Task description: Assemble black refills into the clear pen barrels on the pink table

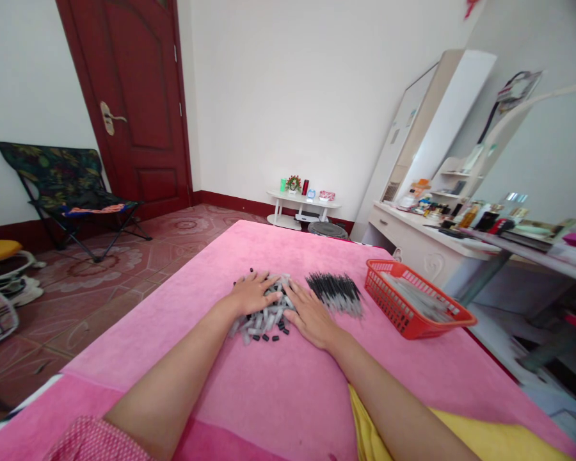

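Observation:
A loose pile of small clear caps and short black plugs lies mid-table on the pink cloth. My left hand rests on the pile's left and far side, palm down with fingers spread. On its right edge lies my right hand, flat, with the fingers apart and pointing toward the left hand. Neither hand grips anything. Just beyond the right hand is a row of thin black-and-clear sticks that look like pen refills. Some of the pile is hidden beneath the hands.
An orange plastic basket holding long clear tubes stands at the right. Yellow fabric lies near the front right edge of the pink cloth. Beyond are a vanity, a low white stand and a folding chair.

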`<act>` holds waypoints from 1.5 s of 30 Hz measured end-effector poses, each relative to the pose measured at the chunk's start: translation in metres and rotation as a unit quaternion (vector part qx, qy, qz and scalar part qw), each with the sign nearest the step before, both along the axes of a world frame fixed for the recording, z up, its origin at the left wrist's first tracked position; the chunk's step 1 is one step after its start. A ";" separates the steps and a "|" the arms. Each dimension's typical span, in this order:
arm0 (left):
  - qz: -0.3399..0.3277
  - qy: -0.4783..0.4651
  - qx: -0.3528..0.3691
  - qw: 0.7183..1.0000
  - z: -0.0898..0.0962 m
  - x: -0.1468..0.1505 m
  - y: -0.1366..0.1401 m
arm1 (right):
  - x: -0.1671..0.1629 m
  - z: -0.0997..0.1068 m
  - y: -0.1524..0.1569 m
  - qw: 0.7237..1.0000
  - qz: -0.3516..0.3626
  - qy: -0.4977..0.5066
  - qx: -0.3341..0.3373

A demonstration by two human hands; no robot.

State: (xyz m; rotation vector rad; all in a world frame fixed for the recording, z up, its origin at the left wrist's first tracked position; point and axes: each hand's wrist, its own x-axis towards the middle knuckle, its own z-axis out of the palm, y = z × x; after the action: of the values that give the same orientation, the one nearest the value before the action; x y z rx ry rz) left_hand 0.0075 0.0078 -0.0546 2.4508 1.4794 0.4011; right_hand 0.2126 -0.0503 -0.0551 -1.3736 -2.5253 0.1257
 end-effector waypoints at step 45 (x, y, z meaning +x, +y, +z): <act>0.067 -0.297 -0.007 0.953 -0.025 -0.038 0.034 | 0.014 -0.014 0.011 0.991 -0.028 0.131 -0.006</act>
State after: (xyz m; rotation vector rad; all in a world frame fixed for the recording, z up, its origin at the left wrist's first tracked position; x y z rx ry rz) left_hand -0.0303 0.0416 -0.0798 1.9597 1.3594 1.0407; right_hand 0.2261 -0.0397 -0.0686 -1.3343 -2.2720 0.2907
